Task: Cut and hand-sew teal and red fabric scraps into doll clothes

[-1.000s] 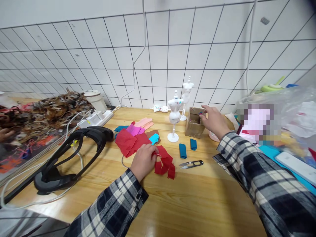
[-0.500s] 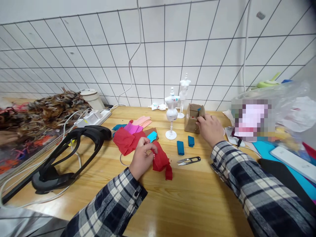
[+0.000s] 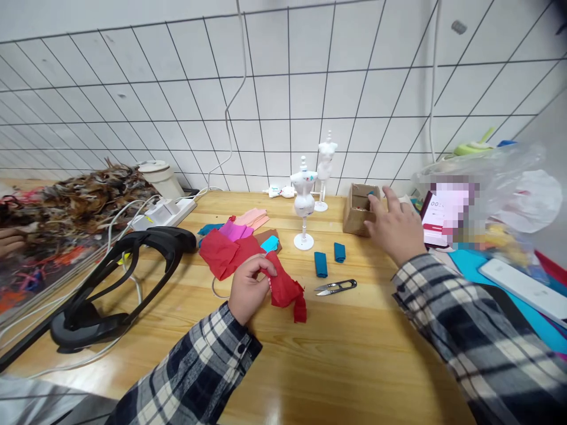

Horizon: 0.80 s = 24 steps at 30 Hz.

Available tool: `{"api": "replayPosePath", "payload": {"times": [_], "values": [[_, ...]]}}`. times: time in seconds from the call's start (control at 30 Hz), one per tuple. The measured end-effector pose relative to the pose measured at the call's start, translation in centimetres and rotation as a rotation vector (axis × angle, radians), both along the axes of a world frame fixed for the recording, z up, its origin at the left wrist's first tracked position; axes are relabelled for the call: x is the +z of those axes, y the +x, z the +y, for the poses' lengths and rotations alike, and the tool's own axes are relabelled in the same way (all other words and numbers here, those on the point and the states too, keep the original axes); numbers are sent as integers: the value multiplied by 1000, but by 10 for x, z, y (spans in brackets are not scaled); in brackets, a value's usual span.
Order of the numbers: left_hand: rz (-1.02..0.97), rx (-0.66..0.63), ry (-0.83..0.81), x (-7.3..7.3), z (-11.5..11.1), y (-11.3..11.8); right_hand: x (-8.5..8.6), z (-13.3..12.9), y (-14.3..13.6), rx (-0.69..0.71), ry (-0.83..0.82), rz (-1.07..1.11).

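A: Head view. In the left hand (image 3: 247, 290)?
B: One red cloth (image 3: 283, 289), gripped between closed fingers (image 3: 262, 263); loose end toward the snips (image 3: 336, 287).
A: At the right hand (image 3: 396, 231)?
B: Fingers open and spread, beside the open box (image 3: 354, 222); contact with its side, cannot tell.
A: Between the hands, on the desk (image 3: 354, 360)?
B: Snips, black-handled, one pair. Blue rolls (image 3: 321, 265), two, just beyond the snips. Farther back, white mannequins (image 3: 304, 200), two, upright, left of the box.
A: Left of those?
B: Cloth pile (image 3: 218, 254): red, magenta, peach, teal. Nearer the edge, one black frame (image 3: 84, 332).
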<state>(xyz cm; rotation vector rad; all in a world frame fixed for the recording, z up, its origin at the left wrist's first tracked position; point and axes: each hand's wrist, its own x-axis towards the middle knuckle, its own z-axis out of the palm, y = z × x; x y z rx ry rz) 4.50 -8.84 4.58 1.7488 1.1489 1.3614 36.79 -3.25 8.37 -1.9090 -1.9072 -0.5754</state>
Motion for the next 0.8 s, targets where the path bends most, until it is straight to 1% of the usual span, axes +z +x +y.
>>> {"api": "replayPosePath", "payload": {"times": [0.03, 0.07, 0.1, 0.13, 0.2, 0.27, 0.33, 0.4, 0.47, 0.53, 0.57, 0.67, 0.7, 0.73, 0.8], "values": [[-48, 6, 4, 0, -1, 0, 1, -11, -12, 11, 17, 38], [-94, 9, 5, 1, -1, 0, 1, -23, -25, 50, -6, 69], [-134, 6, 0, 1, -2, 0, -3, -34, -37, 120, -80, 94], [-172, -2, -8, 0, -2, 0, -8, -45, -47, 203, -198, 119], [-250, -34, -39, 0, -2, 1, -23, -62, -60, 315, -416, 177], [-331, -64, -95, -2, -1, 2, -38, -71, -62, 338, -496, 209], [-414, -105, -174, -5, 1, 2, -48, -73, -57, 360, -569, 237], [-486, -177, -283, -8, 2, 3, -51, -73, -50, 389, -640, 269], [-546, -282, -404, -10, 2, 5, -48, -74, -48, 391, -677, 334], [-581, -385, -504, -11, 0, 9, -44, -78, -53, 364, -667, 502], [-591, -424, -540, -11, -1, 11, -42, -81, -58, 347, -651, 641], [-610, -493, -619, -9, -7, 18, -38, -90, -80, 391, -668, 1182], [-613, -507, -639, -8, -9, 20, -38, -93, -88, 416, -701, 1314], [-616, -519, -654, -8, -10, 21, -39, -95, -95, 442, -719, 1389], [-621, -541, -665, -8, -12, 23, -41, -98, -106, 479, -686, 1464]]}}
